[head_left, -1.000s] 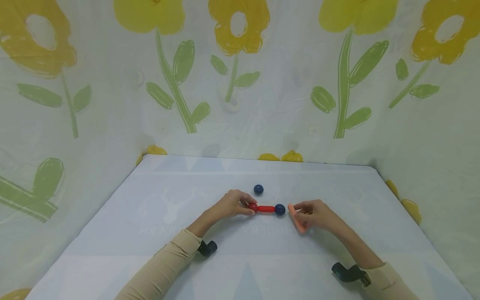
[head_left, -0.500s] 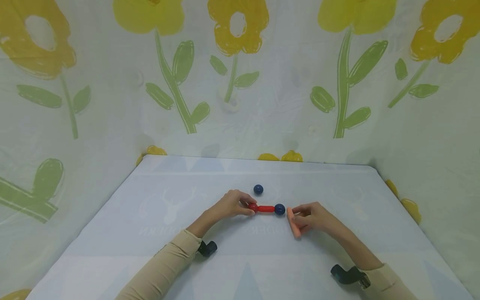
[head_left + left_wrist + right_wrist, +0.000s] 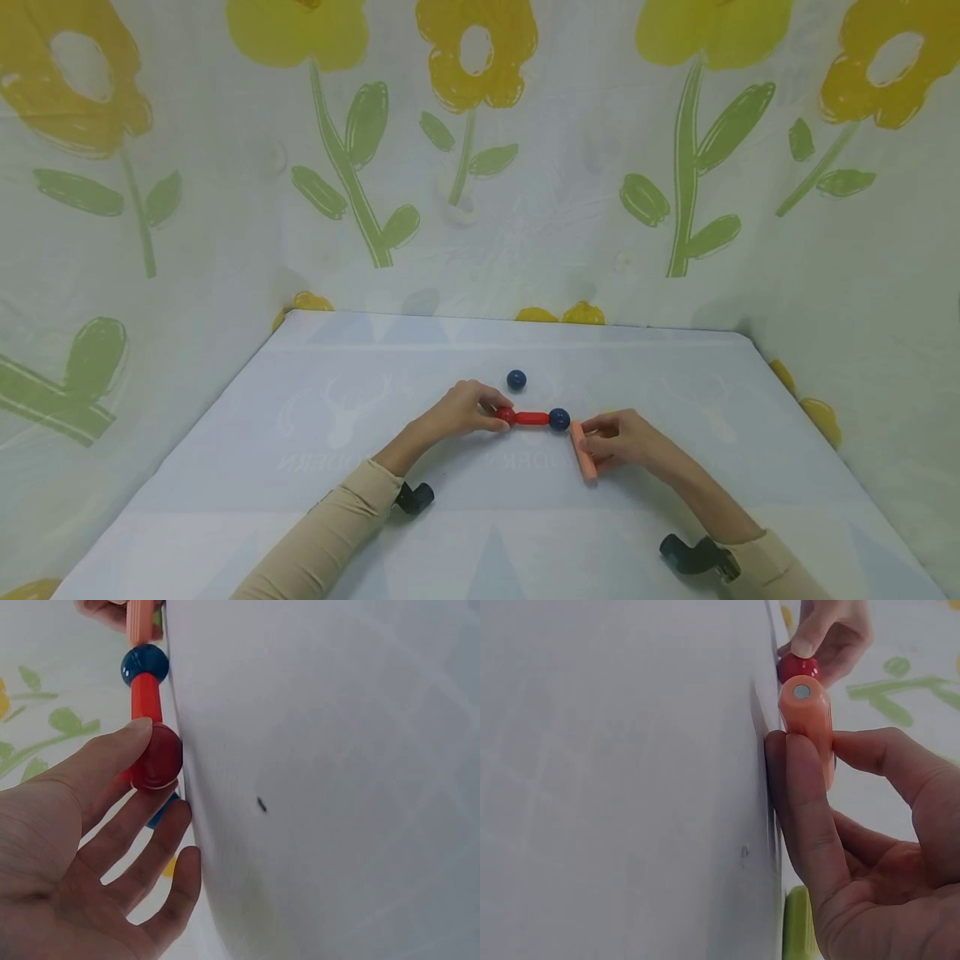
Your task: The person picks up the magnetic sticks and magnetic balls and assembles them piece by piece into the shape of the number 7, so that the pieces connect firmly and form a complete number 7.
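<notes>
My left hand [image 3: 474,407] pinches a red ball [image 3: 157,757] between thumb and fingertips on the white table. From that ball a short red rod [image 3: 532,418] runs right to a dark blue ball [image 3: 559,419], all in one line. My right hand [image 3: 628,437] pinches an orange rod [image 3: 583,452] between thumb and fingers. The rod lies aslant, its far end beside the blue ball; whether they touch I cannot tell. A round silvery disc shows in the rod's near end in the right wrist view. Behind the row, a second dark blue ball [image 3: 516,380] lies loose.
A green rounded piece [image 3: 799,926] lies past my right hand, mostly hidden from the head view. Flower-printed sheeting [image 3: 525,233] hangs around the table [image 3: 420,550] at the back and sides. Black curved wrist mounts [image 3: 693,552] jut from both sleeves.
My right hand has drawn the orange rod slightly left and toward me, turning it a little. The left hand, the red ball and the rest of the row have stayed put.
</notes>
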### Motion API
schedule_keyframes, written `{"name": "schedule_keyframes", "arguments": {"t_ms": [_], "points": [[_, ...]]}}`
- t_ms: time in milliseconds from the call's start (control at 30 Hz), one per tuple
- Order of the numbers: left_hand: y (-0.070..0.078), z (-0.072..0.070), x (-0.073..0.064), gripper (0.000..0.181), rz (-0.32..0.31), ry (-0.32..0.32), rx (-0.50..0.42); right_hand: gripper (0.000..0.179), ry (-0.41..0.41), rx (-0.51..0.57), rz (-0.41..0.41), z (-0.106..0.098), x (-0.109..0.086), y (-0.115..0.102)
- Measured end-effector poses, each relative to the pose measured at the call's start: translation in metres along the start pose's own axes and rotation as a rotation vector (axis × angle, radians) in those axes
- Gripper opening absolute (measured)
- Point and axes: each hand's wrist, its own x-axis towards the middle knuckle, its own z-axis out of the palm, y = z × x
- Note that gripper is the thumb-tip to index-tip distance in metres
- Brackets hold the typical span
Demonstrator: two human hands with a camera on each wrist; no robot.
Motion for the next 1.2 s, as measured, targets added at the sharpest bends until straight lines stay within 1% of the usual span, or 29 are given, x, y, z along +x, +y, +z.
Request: {"name": "schedule_keyframes", "arguments": {"t_ms": [167, 367, 500, 767, 867, 967, 1200], "points": [[0.0, 0.0, 0.0, 0.034, 0.0, -0.002, -0.01, 0.053, 0.005, -0.028, -0.011, 0.002, 0.0, 0.0], [0.001, 0.0, -0.001, 0.035, -0.01, -0.003, -0.008, 0.052, -0.021, -0.025, -0.029, 0.003, 0.0, 0.0], [0.0, 0.0, 0.0, 0.035, -0.011, -0.002, -0.008, 0.05, -0.016, -0.05, -0.044, 0.005, 0.001, -0.002], [0.0, 0.001, 0.001, 0.035, -0.019, -0.004, -0.007, 0.049, -0.008, -0.033, -0.03, 0.011, 0.0, -0.005], [0.0, 0.001, 0.0, 0.035, -0.026, -0.004, -0.011, 0.047, -0.001, -0.044, -0.032, 0.012, 0.0, -0.006], [0.001, 0.001, 0.0, 0.036, -0.028, -0.005, -0.014, 0.047, 0.01, -0.049, -0.018, 0.014, 0.0, -0.008], [0.001, 0.0, -0.001, 0.036, -0.011, -0.007, 0.003, 0.05, 0.028, -0.029, 0.045, 0.019, 0.001, -0.011]]}}
